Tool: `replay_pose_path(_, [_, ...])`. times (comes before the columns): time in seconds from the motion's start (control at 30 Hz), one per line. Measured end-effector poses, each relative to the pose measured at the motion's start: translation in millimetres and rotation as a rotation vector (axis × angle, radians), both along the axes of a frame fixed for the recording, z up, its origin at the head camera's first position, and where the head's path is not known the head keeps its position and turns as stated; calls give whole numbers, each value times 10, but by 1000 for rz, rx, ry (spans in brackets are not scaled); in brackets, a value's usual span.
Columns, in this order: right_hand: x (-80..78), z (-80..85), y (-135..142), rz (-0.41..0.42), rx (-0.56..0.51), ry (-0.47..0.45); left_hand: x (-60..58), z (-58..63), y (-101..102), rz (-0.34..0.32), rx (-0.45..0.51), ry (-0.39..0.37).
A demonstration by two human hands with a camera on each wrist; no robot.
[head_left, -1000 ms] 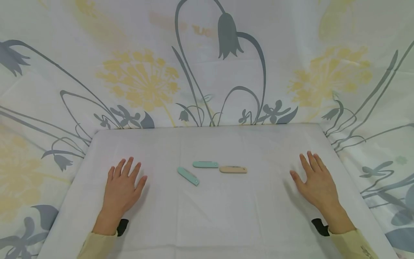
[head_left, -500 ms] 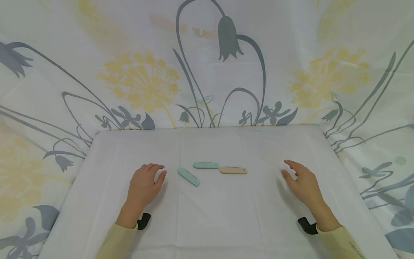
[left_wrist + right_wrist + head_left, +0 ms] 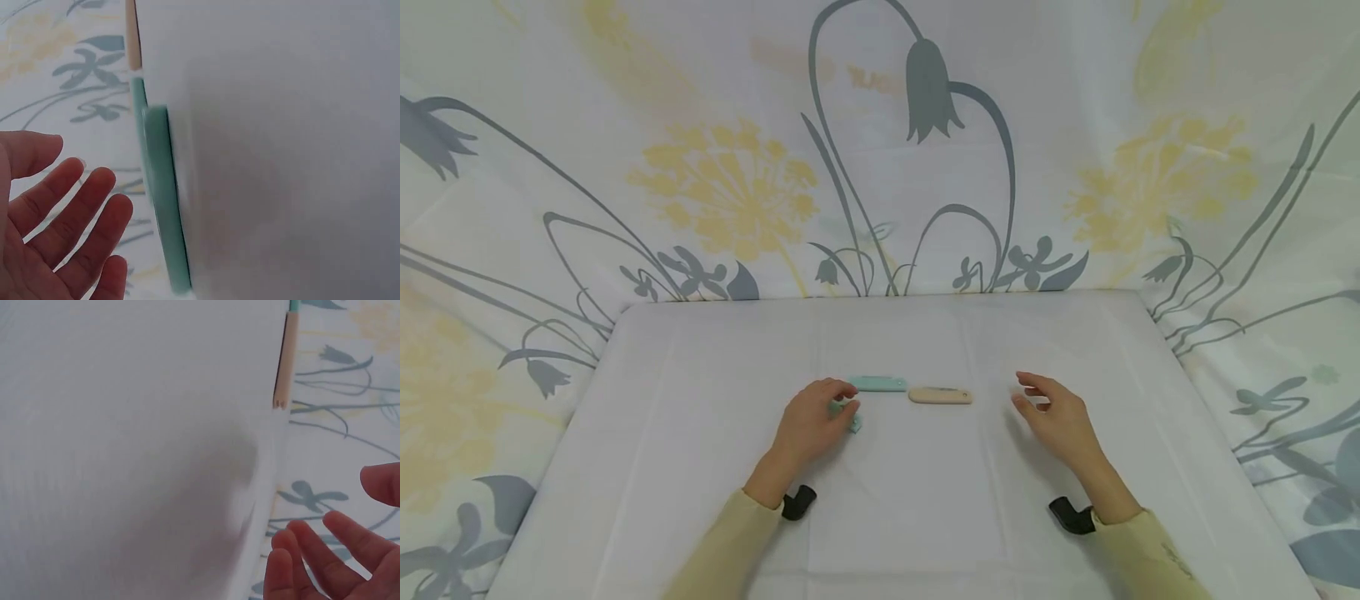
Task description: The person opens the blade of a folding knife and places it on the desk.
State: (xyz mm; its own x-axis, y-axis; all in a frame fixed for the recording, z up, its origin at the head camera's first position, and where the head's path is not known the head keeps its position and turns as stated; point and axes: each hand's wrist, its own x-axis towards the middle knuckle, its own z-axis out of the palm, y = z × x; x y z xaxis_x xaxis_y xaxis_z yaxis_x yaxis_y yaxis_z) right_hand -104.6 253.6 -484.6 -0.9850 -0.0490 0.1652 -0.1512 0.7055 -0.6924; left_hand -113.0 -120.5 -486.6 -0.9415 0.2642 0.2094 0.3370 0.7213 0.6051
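In the head view my left hand (image 3: 811, 427) hovers over the nearer mint-green folding knife (image 3: 856, 424) and hides most of it. The left wrist view shows this knife (image 3: 165, 200) apart from the loosely bent fingers (image 3: 78, 215). Just behind lies a second mint folding knife (image 3: 880, 384), closed. To its right is a beige folding knife (image 3: 940, 396), also closed, its blade's edge showing along the handle. My right hand (image 3: 1062, 423) is held above the table to the right of the beige knife, holding nothing. Its fingers are loosely bent in the right wrist view.
A white cloth covers the table (image 3: 910, 508). A flower-printed curtain (image 3: 700, 183) hangs behind the table's far edge and along both sides. Black wrist mounts (image 3: 799, 503) show by both sleeves.
My left hand has moved right, over the nearer mint folding knife. My right hand has come left towards the beige one. Both hands' spread fingers have bent. The knives have stayed put.
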Motion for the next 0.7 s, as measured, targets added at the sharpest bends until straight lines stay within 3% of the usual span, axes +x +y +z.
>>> replay_pose_path(0.43, [-136,-71,-273,59,-125,-149,-157,-50,387,-54,199,-159])
replay_pose_path(0.7, [-170,-95,-391,63,-181,-238,-176,-87,554,-92,302,-232])
